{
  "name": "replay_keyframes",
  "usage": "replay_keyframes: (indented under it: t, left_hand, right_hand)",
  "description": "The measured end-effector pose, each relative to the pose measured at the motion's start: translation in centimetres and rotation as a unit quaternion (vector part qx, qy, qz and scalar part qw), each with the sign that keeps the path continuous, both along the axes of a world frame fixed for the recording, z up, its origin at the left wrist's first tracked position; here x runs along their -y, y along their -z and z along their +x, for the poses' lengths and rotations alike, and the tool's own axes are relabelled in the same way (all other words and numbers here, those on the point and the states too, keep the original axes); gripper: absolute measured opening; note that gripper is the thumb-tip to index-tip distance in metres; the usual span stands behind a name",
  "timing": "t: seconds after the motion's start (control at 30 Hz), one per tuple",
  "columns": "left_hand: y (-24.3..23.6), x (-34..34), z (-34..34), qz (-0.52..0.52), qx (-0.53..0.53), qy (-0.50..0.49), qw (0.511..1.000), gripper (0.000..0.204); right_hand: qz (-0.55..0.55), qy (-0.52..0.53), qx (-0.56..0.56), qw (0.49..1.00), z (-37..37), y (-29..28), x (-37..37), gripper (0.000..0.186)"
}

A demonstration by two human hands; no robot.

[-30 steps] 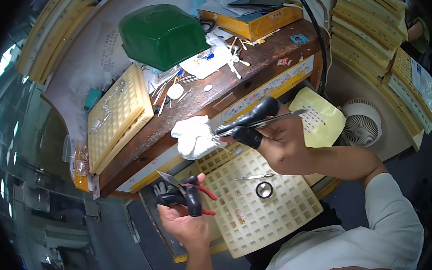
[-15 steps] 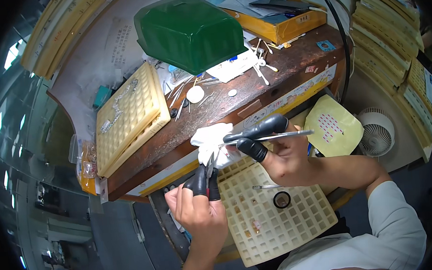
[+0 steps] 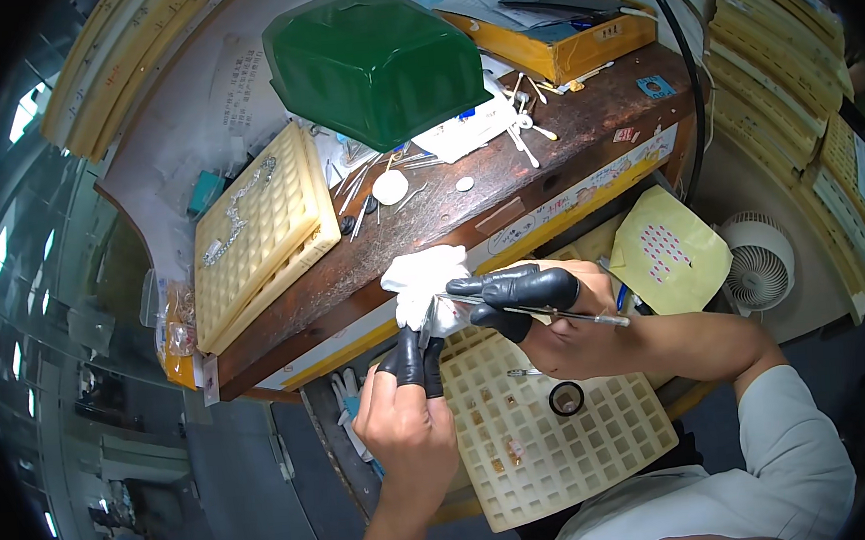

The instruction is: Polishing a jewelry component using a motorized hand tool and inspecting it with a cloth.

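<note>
In black finger cots, my left hand [image 3: 409, 397] pinches a pair of tweezers [image 3: 426, 333], whose tips point up into a crumpled white cloth [image 3: 421, 273] at the bench's front edge. My right hand [image 3: 546, 312], also in black finger cots, is closed round a slim metal tool [image 3: 588, 317]. That tool slants down to the right, and its working end meets the cloth from the right side. Whatever small piece the tweezers may hold at the cloth is too small to make out. Below both hands lies a cream grid tray [image 3: 556, 452] with several small gold-coloured pieces in its pockets.
A black-rimmed loupe [image 3: 566, 398] rests on the grid tray. Behind the hands, the dark wooden bench [image 3: 583, 129] carries a green lamp shade [image 3: 373, 68], cotton swabs [image 3: 524, 143], stacked trays with a chain [image 3: 259, 232] and a yellow box [image 3: 598, 48]. A white fan [image 3: 756, 262] stands at right.
The slim tool in my right hand has tilted, its rear end dropping, and the fingers have bunched closer round it. My left hand has turned slightly, its fingers now more upright. The cloth stays put.
</note>
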State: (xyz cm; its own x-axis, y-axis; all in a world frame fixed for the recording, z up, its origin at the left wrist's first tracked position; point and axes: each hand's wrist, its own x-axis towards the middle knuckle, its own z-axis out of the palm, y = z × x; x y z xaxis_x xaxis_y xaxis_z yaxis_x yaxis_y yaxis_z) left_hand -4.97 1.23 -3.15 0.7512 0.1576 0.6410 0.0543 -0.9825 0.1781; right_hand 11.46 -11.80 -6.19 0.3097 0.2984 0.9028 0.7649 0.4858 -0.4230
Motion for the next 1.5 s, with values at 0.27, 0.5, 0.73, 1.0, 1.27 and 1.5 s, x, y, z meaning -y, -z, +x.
replay_keyframes:
  t: [0.27,0.5,0.73,1.0,1.27,1.5]
  left_hand:
    - [-0.3,-0.1,-0.1,-0.029,-0.019,0.008,0.999,0.014]
    - [-0.1,-0.3,0.0,-0.039,-0.010,0.018,0.999,0.012]
    - [0.1,-0.5,0.2,-0.033,0.008,0.023,0.999,0.011]
    - [0.0,-0.3,0.2,-0.028,0.006,0.019,0.999,0.012]
    - [0.1,-0.6,0.2,-0.022,0.010,0.025,0.999,0.013]
    - [-0.1,-0.9,-0.1,0.000,-0.009,0.023,1.000,0.018]
  right_hand:
    - [-0.010,0.005,0.050,0.999,0.3,0.2,0.0,0.028]
    - [0.018,0.027,0.080,0.996,0.5,0.6,-0.3,0.028]
    - [0.023,0.037,0.108,0.993,0.4,0.2,-0.4,0.032]
    - [0.012,0.028,0.095,0.995,0.3,0.9,-0.1,0.049]
    - [0.021,0.051,0.095,0.994,0.1,0.5,-0.4,0.044]
    - [0.020,0.056,0.102,0.993,0.0,-0.2,-0.3,0.034]
